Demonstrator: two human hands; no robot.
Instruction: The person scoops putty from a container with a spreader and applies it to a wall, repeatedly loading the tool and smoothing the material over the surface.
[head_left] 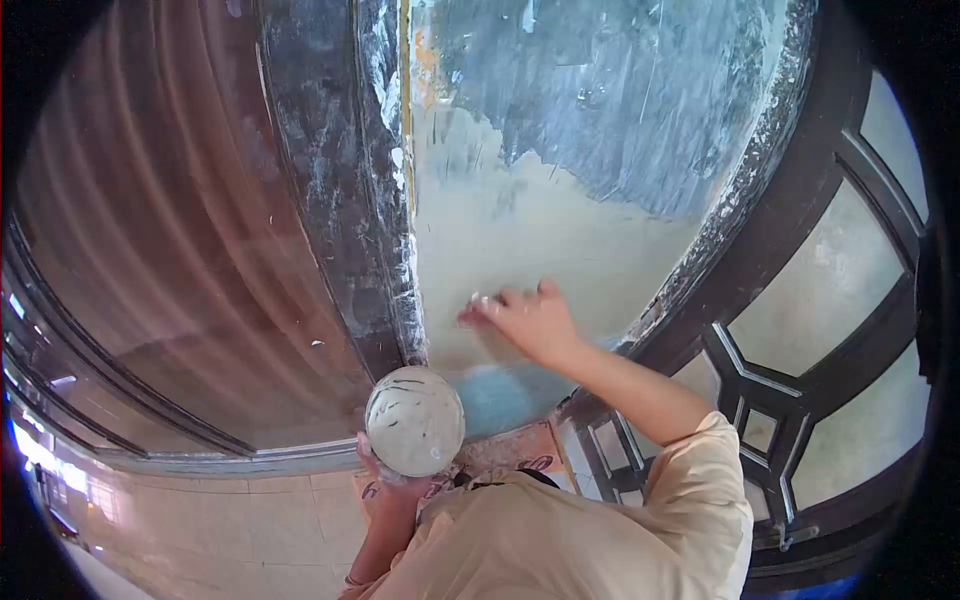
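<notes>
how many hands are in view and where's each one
2. The right hand is pressed flat against the pale putty-coated wall. The left hand is lower down, holding a round white bowl from below.

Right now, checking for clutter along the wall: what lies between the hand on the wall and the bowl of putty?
Nothing loose: in the head view, only coated wall separates the right hand from the bowl in the left hand.
</notes>
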